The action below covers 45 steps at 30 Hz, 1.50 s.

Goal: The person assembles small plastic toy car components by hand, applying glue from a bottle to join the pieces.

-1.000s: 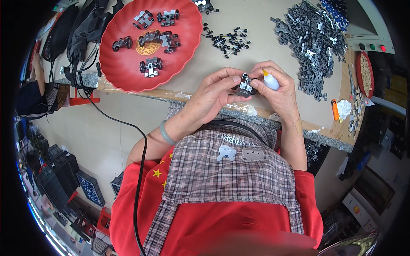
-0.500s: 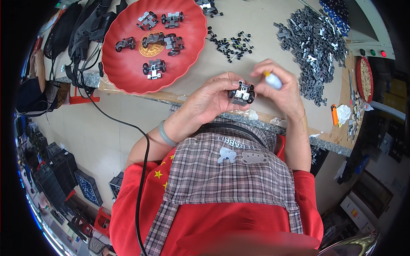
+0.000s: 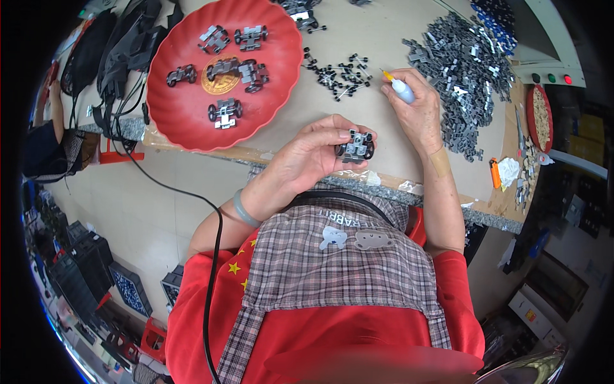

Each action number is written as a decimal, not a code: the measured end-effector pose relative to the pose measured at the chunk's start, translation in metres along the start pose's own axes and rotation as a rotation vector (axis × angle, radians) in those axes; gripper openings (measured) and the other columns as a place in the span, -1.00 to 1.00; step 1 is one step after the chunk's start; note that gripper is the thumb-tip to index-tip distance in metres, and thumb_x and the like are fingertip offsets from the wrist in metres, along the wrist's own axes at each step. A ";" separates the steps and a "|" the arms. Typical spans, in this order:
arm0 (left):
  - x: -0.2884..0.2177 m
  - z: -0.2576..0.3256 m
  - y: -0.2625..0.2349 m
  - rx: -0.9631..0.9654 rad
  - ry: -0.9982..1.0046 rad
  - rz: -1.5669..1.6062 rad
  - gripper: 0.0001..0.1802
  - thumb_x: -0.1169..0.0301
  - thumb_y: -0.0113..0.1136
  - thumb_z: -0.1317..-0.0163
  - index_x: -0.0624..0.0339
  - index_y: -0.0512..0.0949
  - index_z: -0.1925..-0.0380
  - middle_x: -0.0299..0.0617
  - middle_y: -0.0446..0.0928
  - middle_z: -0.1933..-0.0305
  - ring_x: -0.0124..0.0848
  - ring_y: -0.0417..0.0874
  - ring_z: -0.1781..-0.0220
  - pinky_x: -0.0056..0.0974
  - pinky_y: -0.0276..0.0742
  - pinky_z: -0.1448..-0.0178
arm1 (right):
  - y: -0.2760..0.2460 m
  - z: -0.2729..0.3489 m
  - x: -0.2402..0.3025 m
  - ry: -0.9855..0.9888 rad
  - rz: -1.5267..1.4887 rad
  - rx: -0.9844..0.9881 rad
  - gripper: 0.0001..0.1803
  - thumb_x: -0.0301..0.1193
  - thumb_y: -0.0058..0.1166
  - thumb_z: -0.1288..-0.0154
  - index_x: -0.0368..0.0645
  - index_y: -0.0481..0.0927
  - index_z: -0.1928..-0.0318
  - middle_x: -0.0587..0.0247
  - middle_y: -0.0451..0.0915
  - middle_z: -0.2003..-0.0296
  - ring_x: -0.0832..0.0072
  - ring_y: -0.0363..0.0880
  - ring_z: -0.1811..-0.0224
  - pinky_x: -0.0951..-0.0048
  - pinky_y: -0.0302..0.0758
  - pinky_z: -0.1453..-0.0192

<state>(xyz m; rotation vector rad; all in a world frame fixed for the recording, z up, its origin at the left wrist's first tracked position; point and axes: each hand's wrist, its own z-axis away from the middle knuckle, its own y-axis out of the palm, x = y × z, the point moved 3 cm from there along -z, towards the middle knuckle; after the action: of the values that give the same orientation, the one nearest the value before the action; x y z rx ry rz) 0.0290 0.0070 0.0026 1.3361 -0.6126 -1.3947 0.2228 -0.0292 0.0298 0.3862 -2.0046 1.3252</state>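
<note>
In my left hand (image 3: 320, 147) is a small toy car chassis (image 3: 355, 147), grey with dark wheels, gripped between thumb and fingers over the table's front edge. My right hand (image 3: 417, 105) is closed round a small white squeeze bottle (image 3: 403, 91) with a yellow tip and a thin needle nozzle pointing up and left. That hand is away from the chassis, beside the pile of grey plastic parts (image 3: 470, 77). Black wheel axles (image 3: 342, 75) lie loose on the table just left of the bottle's tip.
A red scalloped tray (image 3: 165, 118) at the left holds several chassis. On the right are an orange lighter (image 3: 495, 173), crumpled white tissue (image 3: 509, 171) and a red dish of small pale pieces (image 3: 540, 121). A black cable (image 3: 185, 185) hangs past the table edge; black bags (image 3: 121, 51) lie far left.
My right hand with the bottle has moved up and away from the chassis. My left hand still holds the chassis, shifted slightly. The whole view has shifted a little.
</note>
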 end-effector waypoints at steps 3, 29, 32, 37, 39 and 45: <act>0.000 0.001 0.002 -0.016 -0.004 -0.010 -0.82 0.41 0.04 -0.22 0.25 0.48 0.22 0.17 0.46 -0.05 -0.09 0.50 -0.15 -0.09 0.57 -0.07 | -0.015 -0.004 -0.008 -0.113 0.187 -0.162 -0.83 -0.59 0.17 -0.06 -0.22 0.59 0.27 0.17 0.59 0.25 0.21 0.61 0.23 0.34 0.52 0.13; 0.001 -0.001 0.001 -0.005 0.031 -0.013 -0.80 0.40 -0.01 -0.28 0.27 0.44 0.16 0.19 0.43 -0.09 -0.03 0.47 -0.19 -0.07 0.56 -0.09 | -0.043 0.030 0.004 0.270 -0.708 0.124 -0.68 -0.44 0.11 -0.22 -0.21 0.37 0.05 0.18 0.40 0.02 0.58 0.43 0.25 0.60 0.39 0.25; 0.001 -0.001 0.000 -0.012 0.039 0.012 -0.80 0.40 -0.01 -0.28 0.26 0.43 0.16 0.20 0.42 -0.10 -0.01 0.47 -0.18 -0.05 0.55 -0.10 | -0.041 0.043 0.013 0.126 -0.686 0.088 -0.73 -0.42 0.17 -0.20 -0.23 0.47 0.12 0.22 0.42 0.02 0.55 0.44 0.18 0.60 0.41 0.16; 0.003 -0.001 -0.002 -0.001 0.040 0.027 -0.81 0.40 -0.02 -0.29 0.25 0.43 0.16 0.22 0.41 -0.11 -0.01 0.46 -0.19 -0.03 0.53 -0.12 | -0.035 0.057 0.031 -0.005 -0.362 0.111 -0.71 -0.42 0.26 -0.15 -0.25 0.50 0.16 0.24 0.45 0.13 0.56 0.45 0.12 0.58 0.43 0.09; 0.003 -0.001 -0.002 0.004 0.041 0.026 -0.81 0.40 -0.02 -0.29 0.25 0.43 0.16 0.22 0.41 -0.11 -0.01 0.46 -0.19 -0.02 0.52 -0.12 | -0.029 0.061 0.034 0.091 -0.692 -0.007 -0.70 -0.44 0.25 -0.15 -0.26 0.49 0.15 0.23 0.46 0.15 0.57 0.46 0.13 0.56 0.44 0.06; 0.003 0.000 -0.001 0.025 0.064 0.019 -0.82 0.41 -0.03 -0.29 0.22 0.44 0.16 0.21 0.41 -0.10 -0.06 0.46 -0.19 -0.01 0.52 -0.11 | -0.032 0.069 0.036 0.039 -0.595 -0.020 -0.60 -0.49 0.30 -0.10 -0.28 0.44 0.07 0.17 0.51 0.16 0.51 0.53 0.11 0.52 0.49 0.03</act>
<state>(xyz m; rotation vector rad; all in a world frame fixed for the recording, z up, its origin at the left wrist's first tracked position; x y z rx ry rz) 0.0292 0.0047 0.0011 1.3856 -0.6007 -1.3278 0.1891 -0.1004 0.0598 0.8604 -1.6782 0.9241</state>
